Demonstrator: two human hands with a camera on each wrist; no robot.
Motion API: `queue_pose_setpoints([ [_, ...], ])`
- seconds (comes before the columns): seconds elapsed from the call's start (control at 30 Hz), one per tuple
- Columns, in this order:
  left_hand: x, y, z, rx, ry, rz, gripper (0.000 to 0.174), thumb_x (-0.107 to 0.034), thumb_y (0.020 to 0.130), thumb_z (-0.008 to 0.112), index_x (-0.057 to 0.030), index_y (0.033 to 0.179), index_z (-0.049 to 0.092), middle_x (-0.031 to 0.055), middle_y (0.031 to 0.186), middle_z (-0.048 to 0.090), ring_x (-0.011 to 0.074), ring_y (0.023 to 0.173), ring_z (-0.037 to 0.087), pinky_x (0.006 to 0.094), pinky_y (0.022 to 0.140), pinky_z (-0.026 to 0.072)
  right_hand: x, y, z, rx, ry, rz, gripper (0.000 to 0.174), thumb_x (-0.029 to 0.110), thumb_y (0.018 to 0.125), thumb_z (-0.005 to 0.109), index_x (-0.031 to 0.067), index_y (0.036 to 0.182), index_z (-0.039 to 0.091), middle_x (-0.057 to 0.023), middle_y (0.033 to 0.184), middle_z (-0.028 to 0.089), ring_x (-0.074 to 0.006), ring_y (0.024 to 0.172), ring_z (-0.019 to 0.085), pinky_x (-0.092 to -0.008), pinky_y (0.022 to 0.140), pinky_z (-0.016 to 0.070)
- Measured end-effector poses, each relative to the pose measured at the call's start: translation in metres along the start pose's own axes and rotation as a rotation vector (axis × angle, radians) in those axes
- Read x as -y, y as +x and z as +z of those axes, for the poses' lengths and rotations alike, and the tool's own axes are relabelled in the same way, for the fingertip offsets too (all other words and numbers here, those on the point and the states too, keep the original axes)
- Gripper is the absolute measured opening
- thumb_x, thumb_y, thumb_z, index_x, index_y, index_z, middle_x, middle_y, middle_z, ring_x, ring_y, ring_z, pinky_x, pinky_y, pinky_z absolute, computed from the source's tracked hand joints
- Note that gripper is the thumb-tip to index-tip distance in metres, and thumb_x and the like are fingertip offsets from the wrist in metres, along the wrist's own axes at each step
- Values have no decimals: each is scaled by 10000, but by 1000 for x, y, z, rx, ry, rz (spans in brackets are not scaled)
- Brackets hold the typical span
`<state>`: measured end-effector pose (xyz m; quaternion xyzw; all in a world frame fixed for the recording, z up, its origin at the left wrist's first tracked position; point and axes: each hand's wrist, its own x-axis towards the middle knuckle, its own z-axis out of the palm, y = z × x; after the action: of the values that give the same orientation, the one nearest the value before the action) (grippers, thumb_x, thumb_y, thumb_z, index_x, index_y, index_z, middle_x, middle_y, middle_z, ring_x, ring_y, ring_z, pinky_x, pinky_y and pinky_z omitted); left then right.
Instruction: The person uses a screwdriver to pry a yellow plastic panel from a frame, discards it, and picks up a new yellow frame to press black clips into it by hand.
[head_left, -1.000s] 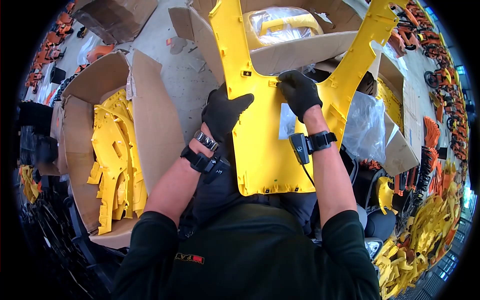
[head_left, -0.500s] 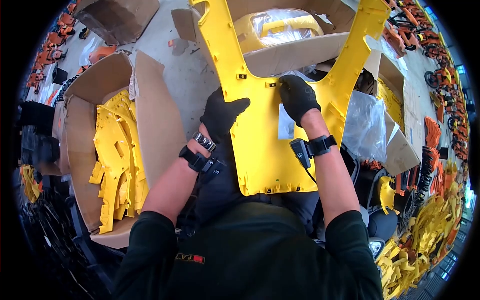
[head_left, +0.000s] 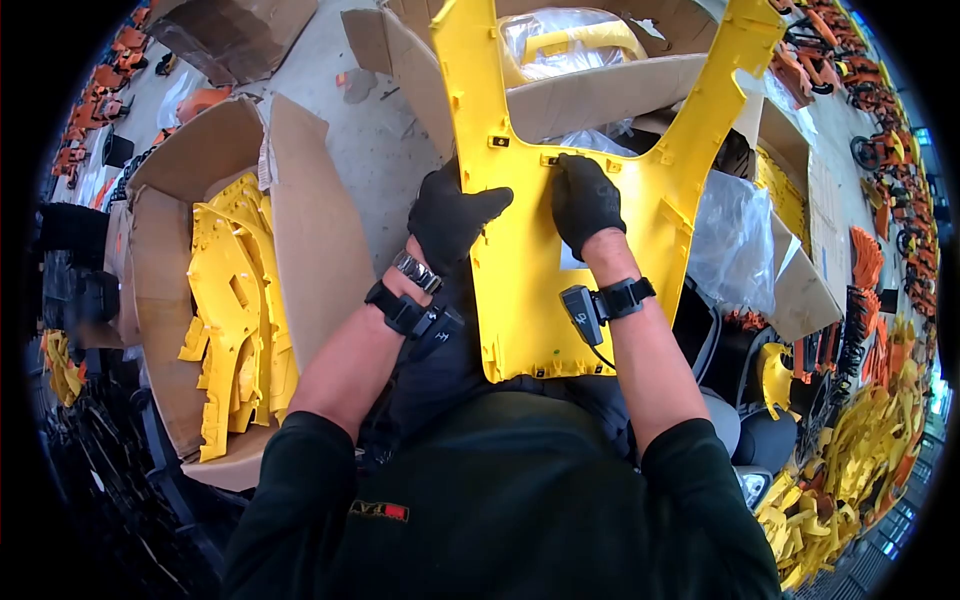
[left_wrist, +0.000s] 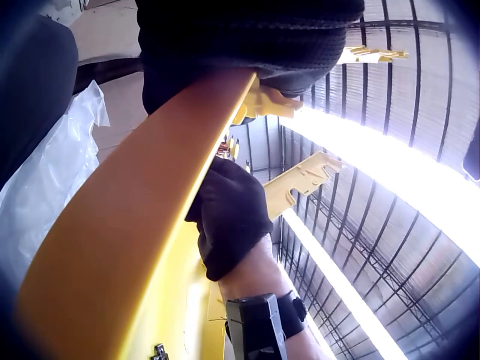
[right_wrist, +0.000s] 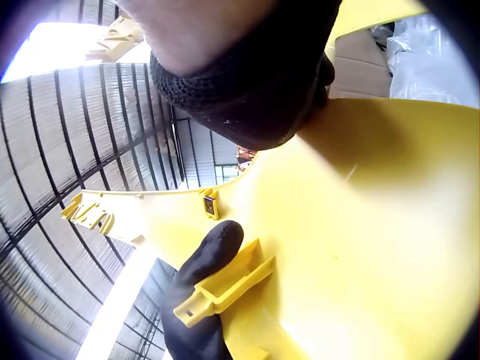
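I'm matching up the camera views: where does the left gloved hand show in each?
Head: left gloved hand just left of centre, at the yellow panel's edge.
Left wrist: large, across the top.
Right wrist: bottom, left of centre, beside a yellow bracket.
Shared landmark: the yellow panel.

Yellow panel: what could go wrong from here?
The left hand grips one side edge, so the yellow panel may twist if the right hand pushes hard near the clip. The panel's long upper prongs could knock the cardboard box beyond if it swings.
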<state>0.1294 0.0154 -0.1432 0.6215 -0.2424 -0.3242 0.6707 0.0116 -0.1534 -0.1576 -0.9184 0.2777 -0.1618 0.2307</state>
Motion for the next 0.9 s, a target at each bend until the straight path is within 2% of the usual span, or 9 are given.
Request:
queue_pose_setpoints([
  [0.2,6,1,1,-10,88,26,378,-131,837,736,3,1183,663,120,1001,755,192,845,730,309,782,569,-8,-6,-1,34,13,-34,281,138,929,575,37,1180,650,-201,1129,683,-361,1054,651,-402,949,509],
  [0.3,7,7,-2,-22,98,52,372,-135,839,737,2,1178,665,115,999,756,194,837,729,313,782,570,-8,0,-14,129,223,60,306,107,899,600,56,1198,641,-189,1128,676,-360,1027,659,-405,926,523],
  [0.37,5,5,-3,5,56,-10,368,-139,843,737,2,1175,663,117,1011,753,193,856,727,316,788,570,-7,2,-14,34,138,-65,344,104,892,606,59,1232,630,-192,1122,675,-352,1025,659,-400,935,520],
  [0.67,3,0,-1,-1,45,28,378,-154,849,730,-6,1188,651,126,1039,748,193,883,725,315,808,568,-12,-7,-8,-30,199,-134,353,129,885,637,29,1223,626,-206,1057,685,-368,996,656,-404,904,521],
  [0.73,0,1,-1,-15,101,41,382,-160,848,730,-7,1189,649,125,1036,749,197,881,727,317,807,569,-4,-4,-18,66,340,123,363,236,890,670,26,1184,637,-189,1012,703,-361,959,667,-394,884,522],
  [0.77,-1,0,0,-27,154,43,386,-167,848,729,-7,1190,648,125,1032,750,202,879,730,318,807,570,0,0,-24,64,338,122,363,236,890,670,26,1184,637,-189,1012,703,-361,959,667,-394,884,522],
  [0.83,-4,-3,1,-22,166,35,390,-176,848,730,-9,1191,648,125,1026,752,205,874,733,319,804,572,8,9,-37,246,120,143,439,384,893,680,29,1149,648,-178,1012,717,-359,963,675,-387,885,521],
  [0.87,-7,-2,1,-19,181,33,395,-186,847,730,-11,1191,648,125,1019,753,208,869,737,321,800,574,11,17,-42,313,9,145,517,492,912,631,36,1156,653,-176,1088,715,-354,1020,671,-398,901,516],
  [0.9,-10,-2,2,-15,179,40,395,-186,847,730,-11,1191,648,125,1019,753,208,869,737,321,800,574,17,24,-50,305,6,145,517,492,912,631,36,1156,653,-176,1088,715,-354,1020,671,-398,901,516],
])
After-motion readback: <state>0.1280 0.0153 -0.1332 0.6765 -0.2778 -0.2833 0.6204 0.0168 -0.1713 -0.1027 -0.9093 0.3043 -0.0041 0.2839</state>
